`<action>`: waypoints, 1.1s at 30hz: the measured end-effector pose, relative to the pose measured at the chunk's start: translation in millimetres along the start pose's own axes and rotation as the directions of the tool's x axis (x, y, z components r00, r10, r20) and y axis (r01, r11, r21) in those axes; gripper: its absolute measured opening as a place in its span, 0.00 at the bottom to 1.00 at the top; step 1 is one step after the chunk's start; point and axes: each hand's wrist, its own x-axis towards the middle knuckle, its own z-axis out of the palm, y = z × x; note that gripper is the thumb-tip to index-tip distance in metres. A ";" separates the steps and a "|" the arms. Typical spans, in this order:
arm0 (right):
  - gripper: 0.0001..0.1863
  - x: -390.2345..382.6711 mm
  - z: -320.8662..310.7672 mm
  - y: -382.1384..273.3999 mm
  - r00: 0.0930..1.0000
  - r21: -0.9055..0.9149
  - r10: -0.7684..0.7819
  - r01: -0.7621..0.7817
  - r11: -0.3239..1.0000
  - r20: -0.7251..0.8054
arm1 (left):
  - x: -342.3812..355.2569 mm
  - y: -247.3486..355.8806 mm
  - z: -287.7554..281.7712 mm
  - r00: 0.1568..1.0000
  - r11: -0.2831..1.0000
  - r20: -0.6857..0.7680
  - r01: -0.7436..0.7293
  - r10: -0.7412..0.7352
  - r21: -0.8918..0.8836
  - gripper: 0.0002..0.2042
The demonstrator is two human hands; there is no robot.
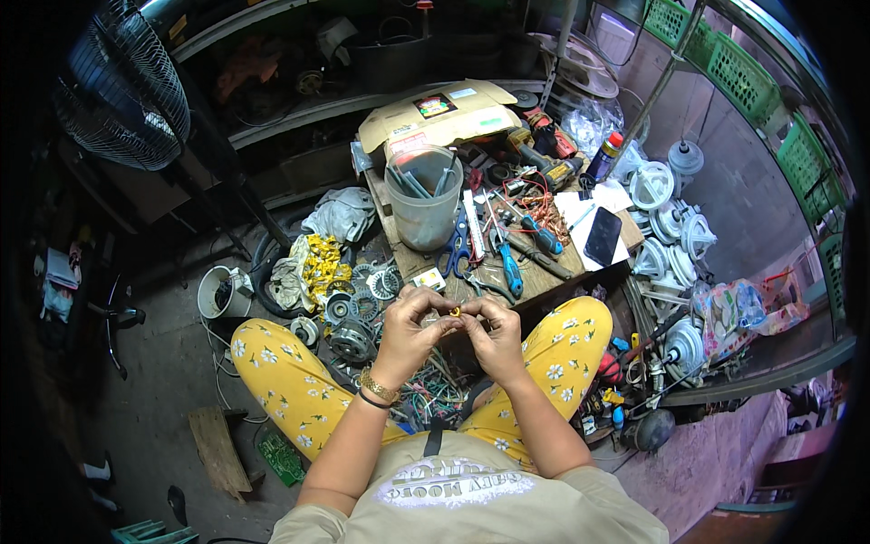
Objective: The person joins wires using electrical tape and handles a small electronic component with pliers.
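Observation:
A tiny yellow piece (455, 311), too small to name, is pinched where the fingertips of both hands meet above my lap. My left hand (414, 325) closes thumb and fingers on its left side; a gold watch and a dark band circle that wrist. From the other side my right hand (492, 334) grips it with thumb and forefinger. Just beyond the hands, on the low wooden table, lie pliers (489, 288), a blue-handled screwdriver (510, 269) and blue scissors (456, 247).
A cloudy plastic bucket (421, 213), a phone (603, 238) and a drill (557, 170) crowd the table. Motor parts (349, 317) and a white pail (225, 293) sit at left. A standing fan (122, 100) rises far left; white plastic rotor-like parts (675, 236) pile at right.

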 end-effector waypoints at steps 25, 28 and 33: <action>0.10 28.6 -84.4 -29.1 0.992 0.992 -0.023 -0.121 0.023 0.122 | -11.3 -25.4 1.3 0.914 0.859 0.006 0.384 -0.406 -0.339 0.06; 0.12 22.3 -58.9 -37.4 0.977 0.291 0.187 -0.210 0.933 0.107 | -10.2 -21.2 8.6 0.924 0.882 -0.018 0.358 -0.382 -0.307 0.07; 0.08 10.9 -23.0 -21.2 0.980 -0.229 0.051 -0.006 0.974 0.192 | -1.2 3.0 9.5 0.940 0.830 -0.004 0.300 -0.342 -0.470 0.07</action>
